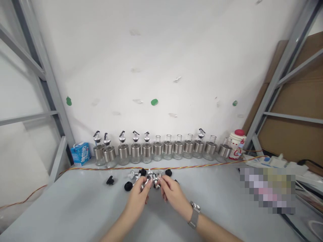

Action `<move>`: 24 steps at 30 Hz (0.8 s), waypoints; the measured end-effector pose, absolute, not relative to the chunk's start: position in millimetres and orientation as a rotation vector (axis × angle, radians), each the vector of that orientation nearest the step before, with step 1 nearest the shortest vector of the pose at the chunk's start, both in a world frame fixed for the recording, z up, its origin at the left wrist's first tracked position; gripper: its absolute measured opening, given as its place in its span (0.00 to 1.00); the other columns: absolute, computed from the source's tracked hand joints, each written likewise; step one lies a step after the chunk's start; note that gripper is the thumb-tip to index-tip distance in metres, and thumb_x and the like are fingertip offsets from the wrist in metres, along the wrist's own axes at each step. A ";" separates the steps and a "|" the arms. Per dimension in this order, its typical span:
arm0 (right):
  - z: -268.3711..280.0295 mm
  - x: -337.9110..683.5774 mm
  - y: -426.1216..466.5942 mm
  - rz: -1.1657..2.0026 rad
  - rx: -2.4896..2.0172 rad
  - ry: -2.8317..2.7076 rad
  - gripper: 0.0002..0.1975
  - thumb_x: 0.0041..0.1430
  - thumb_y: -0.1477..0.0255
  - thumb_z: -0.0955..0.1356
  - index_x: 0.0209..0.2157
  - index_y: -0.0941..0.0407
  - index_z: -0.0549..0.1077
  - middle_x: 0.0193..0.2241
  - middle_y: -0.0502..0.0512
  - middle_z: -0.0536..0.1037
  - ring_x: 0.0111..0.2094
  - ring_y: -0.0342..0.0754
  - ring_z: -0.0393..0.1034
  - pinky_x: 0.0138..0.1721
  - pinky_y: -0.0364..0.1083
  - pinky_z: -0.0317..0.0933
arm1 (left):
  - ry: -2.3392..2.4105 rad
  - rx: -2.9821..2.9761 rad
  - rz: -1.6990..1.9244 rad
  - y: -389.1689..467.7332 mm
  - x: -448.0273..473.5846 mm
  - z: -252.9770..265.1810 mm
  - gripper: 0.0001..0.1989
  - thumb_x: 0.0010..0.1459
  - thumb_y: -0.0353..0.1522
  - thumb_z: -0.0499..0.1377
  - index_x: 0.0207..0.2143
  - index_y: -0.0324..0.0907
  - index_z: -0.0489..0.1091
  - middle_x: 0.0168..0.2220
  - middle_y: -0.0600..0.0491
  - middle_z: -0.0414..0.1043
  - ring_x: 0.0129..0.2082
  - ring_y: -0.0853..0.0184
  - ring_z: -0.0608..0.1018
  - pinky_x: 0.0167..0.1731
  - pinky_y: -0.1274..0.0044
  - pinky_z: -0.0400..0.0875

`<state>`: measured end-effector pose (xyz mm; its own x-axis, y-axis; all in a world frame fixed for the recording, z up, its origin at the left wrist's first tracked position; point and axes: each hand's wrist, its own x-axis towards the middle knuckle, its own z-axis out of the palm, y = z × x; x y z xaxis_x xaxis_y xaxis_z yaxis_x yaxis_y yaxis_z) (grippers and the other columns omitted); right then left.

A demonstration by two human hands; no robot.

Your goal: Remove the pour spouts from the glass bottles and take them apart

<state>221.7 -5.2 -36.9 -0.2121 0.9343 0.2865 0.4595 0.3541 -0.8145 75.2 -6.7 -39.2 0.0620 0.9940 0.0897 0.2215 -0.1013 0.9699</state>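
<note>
My left hand (138, 192) is closed, thumb and fingers pinched on a small silver pourer part over the pile. Close beside it, my right hand (173, 192) pinches another small shiny pourer part; the fingers hide most of both pieces, and I cannot tell whether they touch. Around the fingertips lie silver pourer spouts (132, 174) and black stoppers (128, 186), partly covered by the hands. One black piece (110, 180) lies apart on the left. Behind them stands a row of glass bottles with steel sleeves (135, 149); several carry silver pourers (122, 135), the others have bare necks.
A blue carton (80, 154) stands left of the bottles, a white jar with a red lid (237, 144) right. A twisted red-yellow wire (176, 168) crosses the grey table (75, 208). Power strips (280, 164) and a blurred-out item (267, 191) lie at right. Metal posts flank the table.
</note>
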 end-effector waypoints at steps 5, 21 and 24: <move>-25.4 225.6 -13.5 -0.214 -1.223 -2.380 0.08 0.59 0.75 0.58 0.35 0.58 0.67 0.29 0.56 0.74 0.30 0.47 0.68 0.29 0.43 0.56 | 1.489 1.567 1.305 -8.2 73.9 -33.5 0.15 0.43 0.43 0.58 0.24 0.41 0.61 0.19 0.60 0.61 0.21 0.71 0.66 0.22 0.81 0.60; -26.7 221.0 -18.3 -0.375 -1.194 -2.451 0.07 0.57 0.77 0.60 0.38 0.57 0.65 0.27 0.52 0.74 0.28 0.46 0.69 0.26 0.43 0.53 | 1.419 1.560 1.112 -12.5 74.8 -37.5 0.15 0.51 0.44 0.51 0.31 0.42 0.61 0.16 0.62 0.60 0.10 0.74 0.62 0.13 0.82 0.56; -26.2 220.6 -18.9 -0.364 -1.190 -2.455 0.07 0.57 0.76 0.60 0.38 0.57 0.64 0.28 0.52 0.74 0.28 0.45 0.69 0.27 0.43 0.53 | 1.423 1.577 1.108 -11.9 74.3 -38.1 0.15 0.51 0.45 0.51 0.32 0.42 0.62 0.18 0.60 0.63 0.10 0.74 0.61 0.13 0.82 0.55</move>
